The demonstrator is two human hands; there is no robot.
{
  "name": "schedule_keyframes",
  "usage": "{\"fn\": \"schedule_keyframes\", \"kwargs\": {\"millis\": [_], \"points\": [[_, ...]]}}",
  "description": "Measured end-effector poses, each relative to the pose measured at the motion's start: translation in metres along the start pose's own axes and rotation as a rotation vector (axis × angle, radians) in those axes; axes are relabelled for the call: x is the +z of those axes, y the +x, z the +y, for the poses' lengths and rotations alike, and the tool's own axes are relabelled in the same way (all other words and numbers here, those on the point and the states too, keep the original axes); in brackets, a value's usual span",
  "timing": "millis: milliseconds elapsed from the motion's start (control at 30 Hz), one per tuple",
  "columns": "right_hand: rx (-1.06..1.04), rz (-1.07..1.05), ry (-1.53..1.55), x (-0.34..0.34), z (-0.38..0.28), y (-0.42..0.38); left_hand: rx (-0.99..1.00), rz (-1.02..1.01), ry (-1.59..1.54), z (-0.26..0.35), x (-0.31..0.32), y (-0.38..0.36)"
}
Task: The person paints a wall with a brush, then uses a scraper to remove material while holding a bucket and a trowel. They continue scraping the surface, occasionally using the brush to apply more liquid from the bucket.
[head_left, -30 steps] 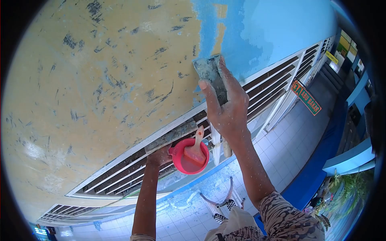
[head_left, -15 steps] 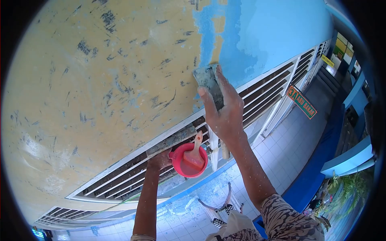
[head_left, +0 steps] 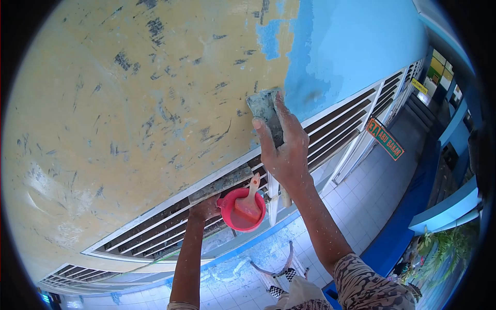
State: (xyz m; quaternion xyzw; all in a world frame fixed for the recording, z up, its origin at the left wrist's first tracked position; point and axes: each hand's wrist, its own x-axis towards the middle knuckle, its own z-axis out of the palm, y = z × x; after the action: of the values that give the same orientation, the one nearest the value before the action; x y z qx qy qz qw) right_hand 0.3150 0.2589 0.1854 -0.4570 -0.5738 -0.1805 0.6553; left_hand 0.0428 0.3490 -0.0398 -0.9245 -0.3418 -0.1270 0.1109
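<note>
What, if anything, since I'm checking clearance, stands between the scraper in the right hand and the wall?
Nothing visible. The scraper in the right hand has its far edge at the wall; contact is hard to judge.

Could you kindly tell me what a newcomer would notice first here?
Probably the bright red pot, low centre at the left hand, with a brush leaning in it. Next, the wall, scuffed tan at left and bright blue at right, where the right hand holds a flat grey blade near the colour boundary.
</note>
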Motion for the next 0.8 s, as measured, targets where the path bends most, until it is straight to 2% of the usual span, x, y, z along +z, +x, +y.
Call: {"fn": "schedule_keyframes", "kwargs": {"millis": [67, 100, 167, 200, 267, 333, 433, 467, 600, 667, 800], "points": [[0.042, 0.032, 0.021, 0.004, -0.002, 0.016, 0.016, -0.006, 0.031, -0.002, 0.001, -0.002], [0.049, 0.045, -0.013, 0.001, -0.012, 0.055, 0.026, -0.003, 0.059, -0.001, 0.000, -0.002], [0.195, -0.156, -0.088, -0.026, -0.053, 0.130, 0.018, -0.029, 0.051, -0.002, 0.002, -0.001], [0.196, -0.160, -0.090, -0.026, -0.055, 0.145, 0.011, -0.059, 0.048, -0.002, 0.003, -0.003], [0.099, 0.031, -0.059, -0.027, -0.057, 0.168, 0.019, -0.015, 0.057, -0.001, 0.002, -0.004], [0.080, -0.077, 0.068, -0.024, -0.046, 0.130, 0.055, 0.041, 0.125, -0.003, 0.006, -0.002], [0.076, -0.092, -0.072, -0.005, -0.031, 0.031, 0.006, -0.052, 0.112, -0.004, 0.011, -0.007], [0.111, -0.102, -0.058, -0.001, -0.029, 0.020, 0.006, 0.012, 0.098, 0.002, 0.000, -0.003], [0.208, -0.164, 0.020, -0.005, -0.035, 0.035, 0.029, -0.011, 0.074, -0.002, 0.004, -0.003], [0.075, -0.063, -0.043, 0.003, -0.026, 0.026, 0.023, -0.030, 0.087, -0.003, 0.011, -0.004], [-0.011, 0.069, 0.001, 0.020, -0.013, 0.034, -0.044, -0.111, 0.166, -0.002, 0.013, -0.003]]}}
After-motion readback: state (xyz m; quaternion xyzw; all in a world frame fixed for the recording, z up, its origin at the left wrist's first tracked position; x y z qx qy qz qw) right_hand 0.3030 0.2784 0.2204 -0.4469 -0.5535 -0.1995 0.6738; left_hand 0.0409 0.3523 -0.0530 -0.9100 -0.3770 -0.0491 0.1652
